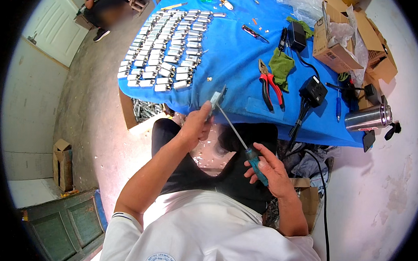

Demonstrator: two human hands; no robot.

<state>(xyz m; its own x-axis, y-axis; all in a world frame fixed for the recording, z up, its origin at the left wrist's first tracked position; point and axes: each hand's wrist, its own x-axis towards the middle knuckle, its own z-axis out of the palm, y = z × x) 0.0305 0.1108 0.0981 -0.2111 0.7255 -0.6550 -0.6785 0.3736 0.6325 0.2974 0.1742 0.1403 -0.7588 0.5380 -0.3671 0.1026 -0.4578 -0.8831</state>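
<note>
My left hand pinches a small silvery metal part just in front of the table's near edge. In my right hand is a screwdriver with a teal handle, fingers closed around it. Its long thin shaft slants up to the left, and the tip meets the metal part or lies very close to it. Similar silvery metal parts stand in several rows on the blue tablecloth, left of centre. A tiny brass-coloured piece lies just beyond my left hand.
Red-handled pliers, a green cloth, a black power adapter and a black socket block lie to the right. A steel flask sits at the right edge, near open cardboard boxes. Below the table, a box holds metal pieces.
</note>
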